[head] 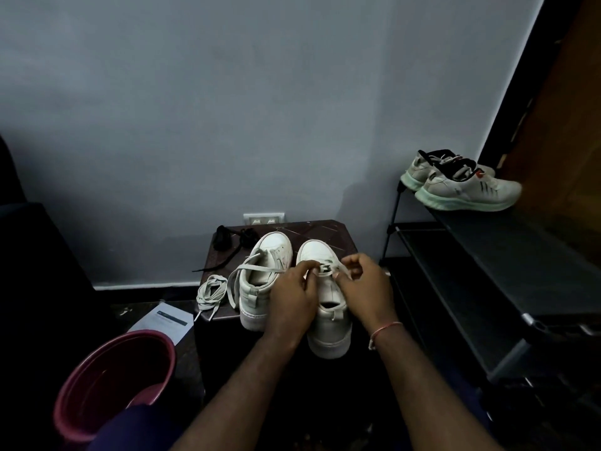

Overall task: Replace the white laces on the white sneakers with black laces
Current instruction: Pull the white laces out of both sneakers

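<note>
White flat laces (341, 270) on the right-hand white leather sneaker (327, 307) are what I'm working loose; it stands heel toward me at the near edge of the dark brown surface (325, 231). My left hand (294, 296) pinches the lace near the tongue, and my right hand (366, 284) grips its other strand, fingers closed on it. The left-hand white sneaker (260, 281) stands touching it, its lace slack. A loose coiled white lace (209, 292) lies at the near left corner, tangled black laces (235, 242) at the far left corner. I judge unlacing is underway; next, drawing each crossing out gently.
</note>
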The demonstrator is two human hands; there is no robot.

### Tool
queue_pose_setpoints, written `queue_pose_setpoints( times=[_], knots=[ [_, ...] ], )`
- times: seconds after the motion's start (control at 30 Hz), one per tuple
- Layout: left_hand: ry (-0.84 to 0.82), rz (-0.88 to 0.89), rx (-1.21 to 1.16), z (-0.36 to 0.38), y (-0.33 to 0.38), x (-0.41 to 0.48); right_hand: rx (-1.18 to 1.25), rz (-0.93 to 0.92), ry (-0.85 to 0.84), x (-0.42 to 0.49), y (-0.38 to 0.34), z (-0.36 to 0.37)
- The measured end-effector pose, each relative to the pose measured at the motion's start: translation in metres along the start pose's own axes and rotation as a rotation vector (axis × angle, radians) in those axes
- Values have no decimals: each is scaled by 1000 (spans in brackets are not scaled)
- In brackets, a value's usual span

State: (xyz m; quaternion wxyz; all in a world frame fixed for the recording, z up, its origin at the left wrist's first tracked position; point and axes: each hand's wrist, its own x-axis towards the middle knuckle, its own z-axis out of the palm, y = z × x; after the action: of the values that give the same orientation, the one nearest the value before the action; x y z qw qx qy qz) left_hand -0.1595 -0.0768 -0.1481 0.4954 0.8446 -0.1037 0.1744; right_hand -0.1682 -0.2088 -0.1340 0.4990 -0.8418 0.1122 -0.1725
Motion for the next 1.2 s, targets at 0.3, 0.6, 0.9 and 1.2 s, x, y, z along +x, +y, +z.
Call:
queue_pose_setpoints(
  times=[0.3, 0.6, 0.9, 1.2],
  knots=[
    [-24, -47, 4, 1, 4, 1, -637, -459, -162, 12, -22, 2],
    [-7, -20, 122, 2, 9, -3, -2, 50, 165, 20, -15, 4],
    [-45, -41, 182, 2, 10, 1, 779, 192, -75, 16, -40, 1],
    [-79, -46, 195, 5, 14, -5, -158, -248, -319, 21, -38, -19]
  ],
)
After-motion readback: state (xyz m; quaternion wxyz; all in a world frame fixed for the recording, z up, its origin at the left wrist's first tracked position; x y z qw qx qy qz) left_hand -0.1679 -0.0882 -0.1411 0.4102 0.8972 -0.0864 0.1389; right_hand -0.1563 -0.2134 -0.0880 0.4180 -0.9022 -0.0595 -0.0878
